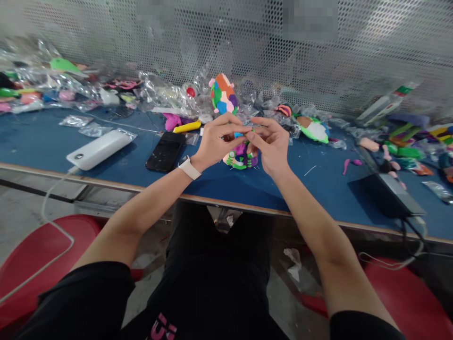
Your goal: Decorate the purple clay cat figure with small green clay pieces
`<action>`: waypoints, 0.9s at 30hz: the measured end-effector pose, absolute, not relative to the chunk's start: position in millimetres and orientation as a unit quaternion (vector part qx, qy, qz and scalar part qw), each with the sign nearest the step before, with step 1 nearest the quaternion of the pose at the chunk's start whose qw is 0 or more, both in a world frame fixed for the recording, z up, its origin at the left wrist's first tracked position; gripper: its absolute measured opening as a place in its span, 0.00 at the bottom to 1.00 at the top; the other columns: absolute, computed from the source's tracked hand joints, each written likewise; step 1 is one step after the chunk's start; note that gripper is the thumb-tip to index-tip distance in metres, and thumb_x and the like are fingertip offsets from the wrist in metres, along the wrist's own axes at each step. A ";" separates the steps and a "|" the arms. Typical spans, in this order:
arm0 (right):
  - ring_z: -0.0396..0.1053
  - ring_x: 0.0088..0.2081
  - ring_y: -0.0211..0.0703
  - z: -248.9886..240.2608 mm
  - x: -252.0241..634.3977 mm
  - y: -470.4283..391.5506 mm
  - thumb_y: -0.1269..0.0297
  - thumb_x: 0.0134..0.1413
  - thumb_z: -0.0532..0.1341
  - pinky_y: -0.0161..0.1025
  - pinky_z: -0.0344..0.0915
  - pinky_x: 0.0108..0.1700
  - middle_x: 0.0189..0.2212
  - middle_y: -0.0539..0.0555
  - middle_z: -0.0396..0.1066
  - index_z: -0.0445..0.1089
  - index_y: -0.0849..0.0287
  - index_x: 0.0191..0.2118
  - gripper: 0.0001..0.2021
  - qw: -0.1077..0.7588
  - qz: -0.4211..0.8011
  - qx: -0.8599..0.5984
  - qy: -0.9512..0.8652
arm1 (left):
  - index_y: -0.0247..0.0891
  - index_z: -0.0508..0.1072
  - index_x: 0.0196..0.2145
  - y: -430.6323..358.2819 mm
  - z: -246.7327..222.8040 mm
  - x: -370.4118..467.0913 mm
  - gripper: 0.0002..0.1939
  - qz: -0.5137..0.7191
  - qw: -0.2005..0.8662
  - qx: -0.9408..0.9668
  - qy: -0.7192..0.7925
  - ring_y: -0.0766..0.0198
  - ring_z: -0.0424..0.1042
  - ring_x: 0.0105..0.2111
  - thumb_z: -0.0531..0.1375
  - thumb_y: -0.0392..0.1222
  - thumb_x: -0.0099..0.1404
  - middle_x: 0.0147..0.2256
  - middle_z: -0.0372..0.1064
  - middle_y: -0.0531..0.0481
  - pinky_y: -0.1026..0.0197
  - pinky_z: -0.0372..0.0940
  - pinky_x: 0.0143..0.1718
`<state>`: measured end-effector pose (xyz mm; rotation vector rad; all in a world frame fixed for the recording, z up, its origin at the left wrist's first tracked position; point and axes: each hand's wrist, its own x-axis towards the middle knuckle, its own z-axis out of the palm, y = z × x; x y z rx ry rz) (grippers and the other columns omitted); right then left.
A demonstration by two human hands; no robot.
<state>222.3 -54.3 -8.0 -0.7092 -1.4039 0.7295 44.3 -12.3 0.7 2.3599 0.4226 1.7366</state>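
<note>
My left hand (221, 139), with a white watch band on its wrist, and my right hand (271, 144) meet at their fingertips above the blue table. Thumb and forefinger of each are pinched together around something tiny, partly green, too small to name. Just beneath them a colourful clay figure (241, 161) in green, purple and pink rests on the table, its upper part hidden by my fingers. Behind my hands stands a multicoloured clay piece (223, 94) with orange, green, blue and white patches.
Left of my hands lie a black phone (165, 151), a white power bank (101, 148) and a yellow clay strip (187, 126). Plastic bags and clay pieces line the perforated panel (247, 52). At right are a white-green clay piece (314, 130) and a dark device (398, 196).
</note>
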 end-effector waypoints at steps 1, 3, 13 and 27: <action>0.72 0.19 0.36 -8.0 222.4 -54.2 0.45 0.55 0.75 0.35 0.64 0.16 0.32 0.43 0.82 0.77 0.43 0.49 0.19 0.645 0.317 -0.315 -0.620 | 0.45 0.83 0.45 -12.2 0.6 44.6 0.11 0.590 0.087 0.791 0.136 0.73 0.68 0.27 0.67 0.52 0.73 0.39 0.78 0.52 0.66 0.65 0.25; 0.72 0.19 0.36 -7.6 222.6 -54.6 0.44 0.54 0.75 0.36 0.64 0.16 0.32 0.43 0.82 0.77 0.43 0.49 0.20 0.640 0.318 -0.319 -0.622 | 0.45 0.84 0.45 -12.3 0.7 44.7 0.09 0.597 0.081 0.788 0.128 0.73 0.69 0.28 0.67 0.50 0.73 0.38 0.78 0.53 0.66 0.65 0.26; 0.75 0.20 0.36 -4.9 222.9 -56.6 0.44 0.55 0.75 0.34 0.65 0.16 0.31 0.43 0.80 0.76 0.44 0.50 0.21 0.632 0.317 -0.316 -0.632 | 0.47 0.84 0.45 -13.1 1.0 43.6 0.08 0.604 0.043 0.787 0.121 0.68 0.75 0.35 0.67 0.49 0.73 0.39 0.78 0.52 0.61 0.70 0.35; 0.75 0.20 0.38 -7.3 223.1 -53.5 0.45 0.60 0.72 0.35 0.64 0.15 0.27 0.44 0.78 0.79 0.45 0.41 0.12 0.669 0.291 -0.318 -0.605 | 0.45 0.85 0.45 -13.4 1.8 41.8 0.12 0.607 0.074 0.775 0.161 0.73 0.70 0.29 0.69 0.53 0.71 0.39 0.77 0.52 0.66 0.67 0.27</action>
